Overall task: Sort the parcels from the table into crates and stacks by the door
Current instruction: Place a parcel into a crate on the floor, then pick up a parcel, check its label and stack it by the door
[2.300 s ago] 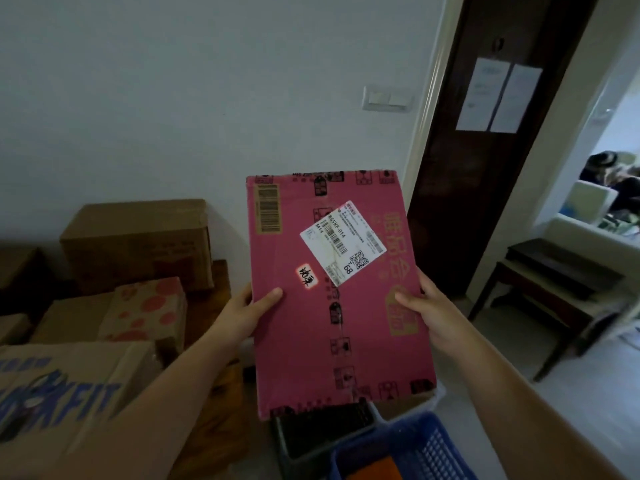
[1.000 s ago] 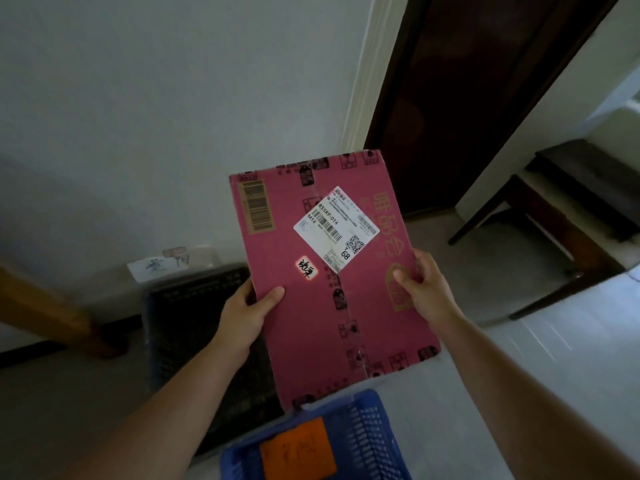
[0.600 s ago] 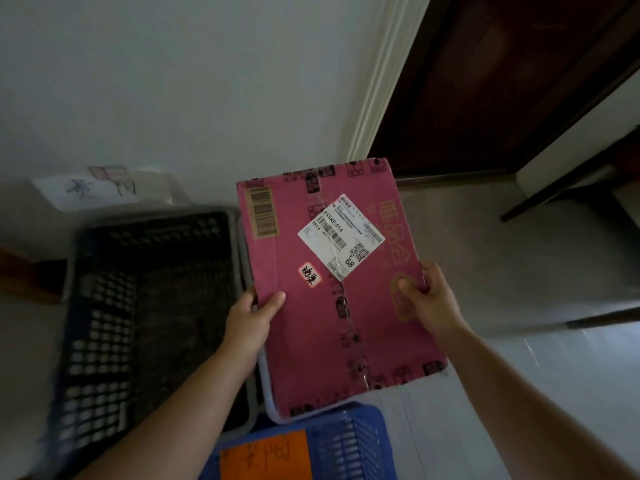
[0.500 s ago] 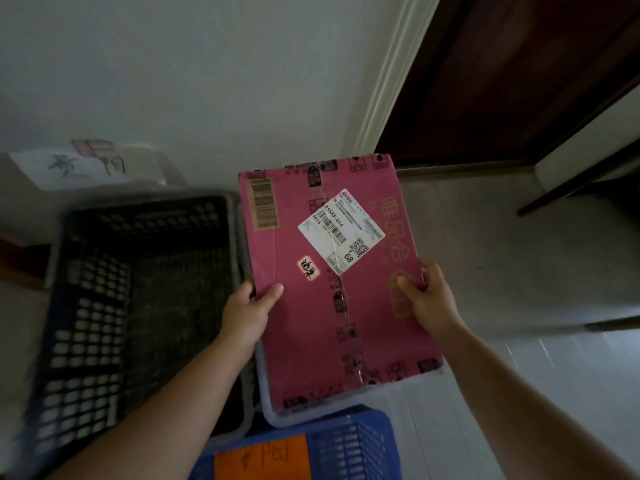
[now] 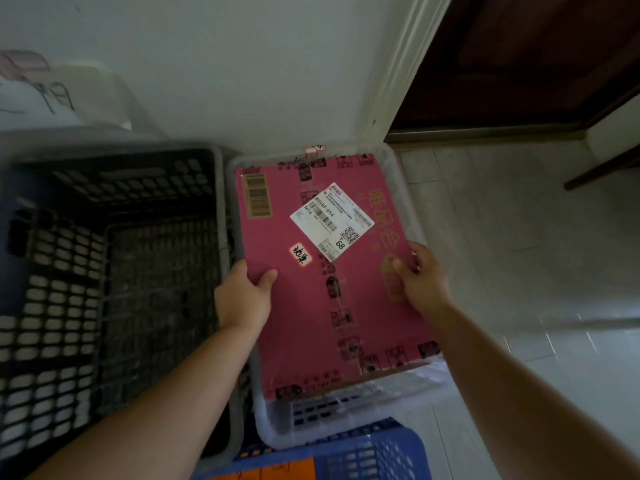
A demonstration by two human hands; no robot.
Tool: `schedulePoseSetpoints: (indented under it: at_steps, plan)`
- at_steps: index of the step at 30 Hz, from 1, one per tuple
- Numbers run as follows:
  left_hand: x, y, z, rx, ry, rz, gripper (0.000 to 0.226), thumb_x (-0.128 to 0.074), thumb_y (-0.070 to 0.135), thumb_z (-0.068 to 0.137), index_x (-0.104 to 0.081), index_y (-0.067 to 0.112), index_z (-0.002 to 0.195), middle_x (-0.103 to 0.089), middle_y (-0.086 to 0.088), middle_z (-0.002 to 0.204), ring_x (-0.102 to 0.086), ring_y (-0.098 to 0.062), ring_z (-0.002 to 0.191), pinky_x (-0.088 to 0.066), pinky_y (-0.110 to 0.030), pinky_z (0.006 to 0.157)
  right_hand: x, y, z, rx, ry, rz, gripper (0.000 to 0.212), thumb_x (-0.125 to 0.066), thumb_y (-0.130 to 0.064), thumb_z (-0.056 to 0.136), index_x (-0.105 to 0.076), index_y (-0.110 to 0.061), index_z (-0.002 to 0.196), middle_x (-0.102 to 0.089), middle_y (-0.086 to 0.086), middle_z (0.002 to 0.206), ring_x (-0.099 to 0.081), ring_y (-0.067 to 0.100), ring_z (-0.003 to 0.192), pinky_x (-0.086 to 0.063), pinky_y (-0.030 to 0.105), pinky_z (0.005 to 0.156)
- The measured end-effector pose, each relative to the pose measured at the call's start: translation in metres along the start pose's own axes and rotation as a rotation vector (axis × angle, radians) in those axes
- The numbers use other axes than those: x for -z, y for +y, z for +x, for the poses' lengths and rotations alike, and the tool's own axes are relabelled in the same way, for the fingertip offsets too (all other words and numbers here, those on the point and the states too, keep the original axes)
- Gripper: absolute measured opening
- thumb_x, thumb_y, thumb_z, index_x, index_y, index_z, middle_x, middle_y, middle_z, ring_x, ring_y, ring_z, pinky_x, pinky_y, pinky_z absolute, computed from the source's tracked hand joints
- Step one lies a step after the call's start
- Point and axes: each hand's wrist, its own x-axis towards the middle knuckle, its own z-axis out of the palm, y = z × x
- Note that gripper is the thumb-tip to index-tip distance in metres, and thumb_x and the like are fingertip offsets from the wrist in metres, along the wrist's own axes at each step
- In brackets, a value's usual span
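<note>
Being gripped at its side edges, pink parcel (image 5: 332, 289) held flat between left hand (image 5: 242, 299) and right hand (image 5: 420, 282), at the mouth of the white crate (image 5: 311, 441), black crate (image 5: 104, 271) beside the left hand.

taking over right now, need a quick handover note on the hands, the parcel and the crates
Hands: the left hand grips the left edge of the pink parcel, thumb on top; the right hand grips its right edge.
Things: the parcel is low in the mouth of the white crate, right of the black crate; whether it touches the bottom cannot be told. The blue crate is nearest the person.
Done: parcel brought to a crate.
Left: let go, then probably fetch more; the table is out of view.
</note>
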Motion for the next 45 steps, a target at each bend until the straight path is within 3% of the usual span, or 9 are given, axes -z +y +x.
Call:
schedulePoseSetpoints:
  at_steps: [4, 15, 20, 26, 31, 35, 39, 42, 45]
  plan:
    - [0.001, 0.007, 0.016, 0.016, 0.005, -0.019, 0.034, -0.062, 0.032, 0.088, -0.060, 0.007, 0.113, -0.066, -0.014, 0.109, -0.059, -0.033, 0.103, -0.043, -0.032, 0.083, -0.004, -0.006, 0.014, -0.023, 0.017, -0.008, 0.043, -0.053, -0.058, 0.066, -0.052, -0.052, 0.108, -0.068, -0.006, 0.087, -0.067, 0.028, 0.081, -0.056, 0.056, 0.072]
    - [0.027, 0.022, -0.001, 0.128, -0.105, -0.019, 0.051, -0.063, 0.034, 0.087, -0.048, 0.009, 0.129, -0.058, -0.014, 0.126, -0.055, -0.034, 0.114, -0.043, -0.033, 0.088, 0.006, -0.041, -0.037, -0.317, 0.063, -0.379, 0.082, -0.057, -0.047, 0.088, -0.008, -0.024, 0.150, -0.037, 0.021, 0.141, -0.045, 0.041, 0.122, -0.044, 0.051, 0.096]
    - [0.031, 0.013, -0.041, 0.209, -0.397, -0.051, 0.072, -0.067, 0.031, 0.086, -0.029, 0.016, 0.145, -0.049, -0.009, 0.139, -0.053, -0.029, 0.119, -0.046, -0.033, 0.093, 0.010, -0.046, -0.074, -0.419, 0.000, -0.310, 0.048, -0.064, -0.013, 0.085, -0.048, -0.007, 0.130, -0.063, 0.012, 0.112, -0.058, 0.025, 0.087, -0.045, 0.028, 0.067]
    - [0.024, -0.003, -0.015, 0.142, -0.444, -0.154, 0.086, -0.062, 0.026, 0.090, 0.000, 0.024, 0.150, -0.033, -0.005, 0.151, -0.043, -0.026, 0.129, -0.039, -0.027, 0.092, 0.005, -0.035, -0.050, -0.319, 0.007, -0.092, 0.049, -0.063, 0.009, 0.073, -0.055, -0.016, 0.115, -0.065, 0.009, 0.099, -0.064, 0.033, 0.093, -0.052, 0.054, 0.084]
    - [0.026, -0.012, -0.021, 0.109, -0.447, -0.218, 0.084, -0.062, 0.025, 0.090, -0.003, 0.027, 0.150, -0.036, -0.002, 0.149, -0.045, -0.023, 0.127, -0.039, -0.025, 0.090, 0.009, -0.033, -0.052, -0.290, -0.041, -0.057, 0.051, -0.068, -0.001, 0.078, -0.052, -0.018, 0.123, -0.064, -0.001, 0.094, -0.064, 0.024, 0.090, -0.052, 0.047, 0.084]
    - [0.055, 0.000, -0.045, 0.111, -0.382, -0.244, 0.075, -0.060, 0.026, 0.091, -0.014, 0.023, 0.150, -0.046, -0.004, 0.142, -0.050, -0.008, 0.095, -0.041, -0.014, 0.066, 0.016, -0.069, -0.095, -0.247, 0.019, -0.152, 0.054, -0.064, -0.010, 0.083, -0.046, -0.014, 0.134, -0.047, -0.020, 0.071, -0.052, 0.000, 0.065, -0.044, 0.022, 0.053]
    - [0.109, 0.041, -0.076, 0.063, -0.421, -0.307, 0.058, -0.060, 0.025, 0.091, -0.036, 0.023, 0.143, -0.054, -0.002, 0.133, -0.050, -0.004, 0.090, -0.042, -0.015, 0.071, 0.025, -0.137, -0.149, -0.230, 0.003, -0.149, 0.041, -0.062, -0.011, 0.084, -0.053, -0.013, 0.124, -0.049, -0.015, 0.068, -0.062, 0.015, 0.087, -0.056, 0.043, 0.077]
    - [0.168, 0.080, -0.107, 0.011, -0.446, -0.291, 0.058, -0.060, 0.027, 0.090, -0.036, 0.024, 0.143, -0.052, -0.002, 0.134, -0.048, 0.000, 0.087, -0.035, -0.005, 0.064, 0.031, -0.195, -0.199, -0.207, 0.021, -0.128, 0.043, -0.063, -0.020, 0.086, -0.052, -0.018, 0.128, -0.050, -0.016, 0.071, -0.060, 0.009, 0.086, -0.054, 0.043, 0.080]
    - [0.240, 0.111, -0.144, 0.000, -0.442, -0.285, 0.067, -0.062, 0.028, 0.090, -0.028, 0.019, 0.147, -0.046, -0.007, 0.141, -0.051, -0.013, 0.109, -0.036, -0.016, 0.078, 0.040, -0.256, -0.267, -0.200, 0.043, -0.092, 0.047, -0.062, -0.024, 0.088, -0.050, -0.020, 0.133, -0.057, -0.012, 0.080, -0.064, 0.013, 0.088, -0.055, 0.038, 0.074]
